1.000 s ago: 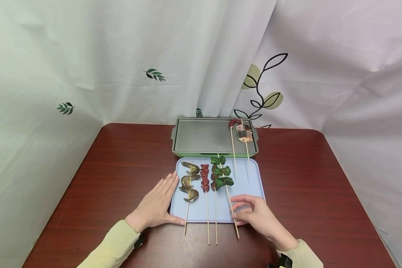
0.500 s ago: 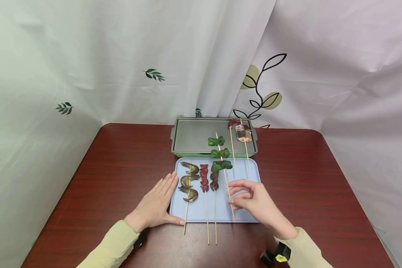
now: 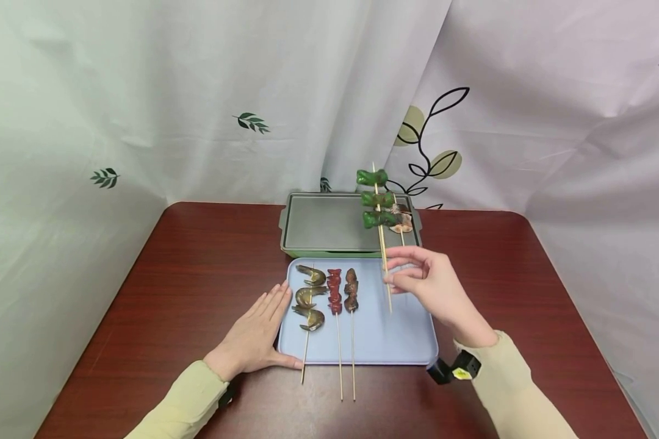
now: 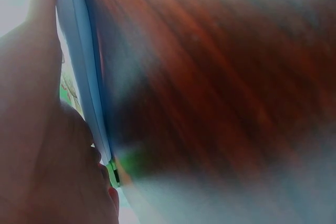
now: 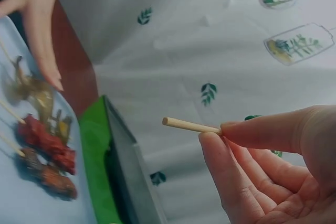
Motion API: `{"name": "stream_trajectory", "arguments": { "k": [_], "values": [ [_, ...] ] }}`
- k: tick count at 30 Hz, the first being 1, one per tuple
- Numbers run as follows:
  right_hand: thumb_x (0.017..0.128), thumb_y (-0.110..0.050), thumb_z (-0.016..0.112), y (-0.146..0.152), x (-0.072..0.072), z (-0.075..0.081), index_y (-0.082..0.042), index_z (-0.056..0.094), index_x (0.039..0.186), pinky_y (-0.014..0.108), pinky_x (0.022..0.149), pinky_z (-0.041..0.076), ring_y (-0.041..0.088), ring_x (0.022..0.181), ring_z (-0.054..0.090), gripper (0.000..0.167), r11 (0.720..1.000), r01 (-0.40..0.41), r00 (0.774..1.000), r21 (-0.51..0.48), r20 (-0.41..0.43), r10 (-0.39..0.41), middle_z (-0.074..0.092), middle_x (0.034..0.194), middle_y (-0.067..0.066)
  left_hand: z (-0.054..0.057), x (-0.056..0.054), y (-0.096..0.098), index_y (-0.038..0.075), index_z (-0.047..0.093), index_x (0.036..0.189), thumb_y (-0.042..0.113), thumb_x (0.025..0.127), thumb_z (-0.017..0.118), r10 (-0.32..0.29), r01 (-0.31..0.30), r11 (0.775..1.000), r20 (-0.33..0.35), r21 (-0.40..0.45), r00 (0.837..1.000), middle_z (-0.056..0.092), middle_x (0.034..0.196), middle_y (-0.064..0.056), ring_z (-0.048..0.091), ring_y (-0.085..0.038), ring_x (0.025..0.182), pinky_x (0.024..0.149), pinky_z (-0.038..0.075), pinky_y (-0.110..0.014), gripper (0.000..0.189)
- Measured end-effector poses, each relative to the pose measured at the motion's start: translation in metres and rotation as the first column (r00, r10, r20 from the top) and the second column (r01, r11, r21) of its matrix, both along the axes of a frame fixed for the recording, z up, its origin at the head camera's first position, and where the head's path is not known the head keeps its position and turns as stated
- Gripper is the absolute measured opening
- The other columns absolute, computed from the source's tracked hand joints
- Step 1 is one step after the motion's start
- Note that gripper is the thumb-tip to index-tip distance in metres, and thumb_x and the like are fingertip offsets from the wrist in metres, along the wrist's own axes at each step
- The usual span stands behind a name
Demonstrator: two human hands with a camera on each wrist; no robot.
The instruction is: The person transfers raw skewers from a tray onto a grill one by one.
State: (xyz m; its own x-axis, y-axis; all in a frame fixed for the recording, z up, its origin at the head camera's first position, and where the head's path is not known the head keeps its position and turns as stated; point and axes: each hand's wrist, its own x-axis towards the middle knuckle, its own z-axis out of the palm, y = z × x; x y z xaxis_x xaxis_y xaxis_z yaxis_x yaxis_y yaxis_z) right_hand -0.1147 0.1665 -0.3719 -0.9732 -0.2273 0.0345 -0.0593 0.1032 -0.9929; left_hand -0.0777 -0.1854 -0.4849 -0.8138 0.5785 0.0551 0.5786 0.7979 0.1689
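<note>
My right hand [image 3: 436,286] pinches the stick of a skewer of green pepper pieces [image 3: 378,199] between thumb and fingers, raised over the far part of the table. In the right wrist view the butt end of that stick [image 5: 181,124] sticks out past the fingertips. With fingers straight, my left hand [image 3: 255,335] rests along the left edge of the light blue tray [image 3: 395,341], its thumb at the front corner. On the tray lie a shrimp skewer [image 3: 310,297], a red meat skewer [image 3: 335,292] and a brown meat skewer [image 3: 351,289].
Behind the tray stands a green grill with a grey flat plate [image 3: 329,222]. A fish-piece skewer [image 3: 403,223] lies at its right end, partly covered in the head view by the green peppers. White curtains [image 3: 198,91] hang behind and beside the brown table [image 3: 198,262].
My right hand has lifted the green pepper skewer off the tray and carried it forward to over the grill's right part. The brown meat skewer is now uncovered. My left hand stays put.
</note>
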Motion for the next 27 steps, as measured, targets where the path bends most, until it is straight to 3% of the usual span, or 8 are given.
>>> {"name": "stream_trajectory", "arguments": {
  "k": [5, 10, 20, 27],
  "values": [
    [0.086, 0.008, 0.074, -0.001, -0.018, 0.007, 0.008, 0.063, 0.129, 0.042, 0.072, 0.063, 0.020, 0.082, 0.075, 0.044, 1.000, 0.009, 1.000, 0.009, 0.019, -0.009, 0.066, 0.107, 0.027, 0.001, -0.001, 0.000, -0.009, 0.025, 0.157, 0.093, 0.068, 0.056, 0.000, 0.000, 1.000, 0.002, -0.011, 1.000, 0.020, 0.164, -0.024, 0.020, -0.036, 0.151, 0.122, 0.022, -0.046, 0.139],
    [0.088, 0.007, 0.073, -0.005, -0.036, 0.004, 0.008, 0.062, 0.131, 0.041, 0.074, 0.062, 0.022, 0.086, 0.075, 0.045, 1.000, -0.006, 0.997, 0.004, 0.077, 0.005, 0.063, 0.114, 0.031, 0.001, -0.001, 0.000, -0.009, 0.025, 0.157, 0.093, 0.068, 0.056, 0.000, 0.000, 1.000, 0.004, -0.012, 1.000, 0.020, 0.164, -0.024, 0.020, -0.036, 0.151, 0.122, 0.021, -0.046, 0.139],
    [0.092, 0.009, 0.068, -0.013, -0.067, -0.023, 0.012, 0.055, 0.136, 0.037, 0.079, 0.061, 0.019, 0.087, 0.074, 0.046, 1.000, -0.014, 0.980, -0.011, 0.197, 0.016, 0.065, 0.113, 0.025, 0.000, -0.001, 0.000, -0.009, 0.026, 0.156, 0.093, 0.069, 0.056, -0.003, 0.003, 1.000, 0.000, -0.002, 1.000, 0.021, 0.164, -0.024, 0.021, -0.037, 0.151, 0.121, 0.022, -0.047, 0.138],
    [0.094, 0.011, 0.064, -0.021, -0.083, -0.036, 0.014, 0.054, 0.135, 0.034, 0.077, 0.061, 0.020, 0.087, 0.073, 0.042, 1.000, -0.019, 0.952, 0.007, 0.304, 0.016, 0.062, 0.121, 0.034, -0.002, 0.000, -0.001, -0.010, 0.028, 0.155, 0.091, 0.068, 0.059, -0.011, 0.011, 1.000, -0.022, 0.026, 1.000, 0.022, 0.163, -0.025, 0.023, -0.038, 0.150, 0.121, 0.024, -0.048, 0.138]
  ]
}}
